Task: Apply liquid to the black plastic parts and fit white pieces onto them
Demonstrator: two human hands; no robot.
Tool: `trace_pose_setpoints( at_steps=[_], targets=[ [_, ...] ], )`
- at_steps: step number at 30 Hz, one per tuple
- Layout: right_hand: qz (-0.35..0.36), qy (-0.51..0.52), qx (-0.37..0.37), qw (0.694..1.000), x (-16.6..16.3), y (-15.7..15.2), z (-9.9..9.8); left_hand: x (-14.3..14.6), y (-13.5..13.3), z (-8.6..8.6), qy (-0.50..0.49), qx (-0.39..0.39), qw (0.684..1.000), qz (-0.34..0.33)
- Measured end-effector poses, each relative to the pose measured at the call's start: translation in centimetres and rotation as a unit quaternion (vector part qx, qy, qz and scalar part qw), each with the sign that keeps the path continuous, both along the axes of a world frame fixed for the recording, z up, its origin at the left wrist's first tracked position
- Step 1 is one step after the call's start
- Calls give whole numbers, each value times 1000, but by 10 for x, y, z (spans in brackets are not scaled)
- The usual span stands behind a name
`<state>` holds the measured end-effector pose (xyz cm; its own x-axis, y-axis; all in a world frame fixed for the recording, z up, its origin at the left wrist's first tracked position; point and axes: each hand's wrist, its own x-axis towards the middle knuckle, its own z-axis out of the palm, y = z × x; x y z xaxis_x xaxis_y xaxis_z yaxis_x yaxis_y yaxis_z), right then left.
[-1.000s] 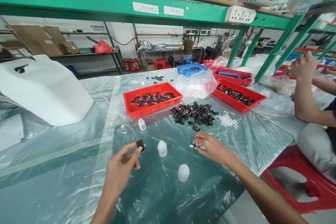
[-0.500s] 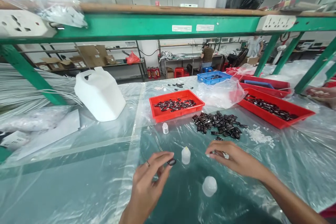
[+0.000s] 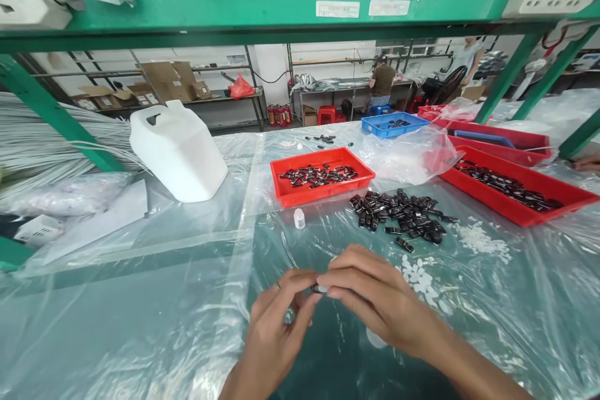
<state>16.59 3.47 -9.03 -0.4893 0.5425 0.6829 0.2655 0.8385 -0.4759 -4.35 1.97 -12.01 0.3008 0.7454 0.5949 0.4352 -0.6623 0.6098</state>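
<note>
Both hands met over the near middle of the tabletop (image 3: 140, 300), which was covered in clear plastic sheeting. The left hand (image 3: 276, 325) and the right hand (image 3: 375, 300) had their fingers pressed together around one small black part (image 3: 319, 289), pinched between the fingertips of both hands just above the sheeting; whether a white piece was also held there could not be told, since the fingers hid most of it.

As a judgement from how things lay, the work stood at an early to middle stage. A loose heap of black parts (image 3: 403, 215) lay just beyond the right hand, and scattered white pieces (image 3: 419, 278) lay beside it; both looked unprocessed. The nearer red tray (image 3: 323, 190), behind the heap, held a single thin layer of black parts, so that much room remained. A second red tray (image 3: 515, 200) at the right held another row of such parts. A small clear bottle (image 3: 299, 219) stood in front of the nearer tray. A white jug (image 3: 180, 150) lay at the far left.
</note>
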Motion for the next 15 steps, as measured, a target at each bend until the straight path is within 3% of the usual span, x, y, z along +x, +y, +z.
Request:
trace_pose_setpoints(
  at_steps=[10,15],
  targets=[
    [-14,75,-13,997,-11,3,-11,5,-1,-3,-32,-53,998,22],
    [-27,68,10,997,-11,8,-12,3,1,-13,-62,-95,994,6]
  ],
)
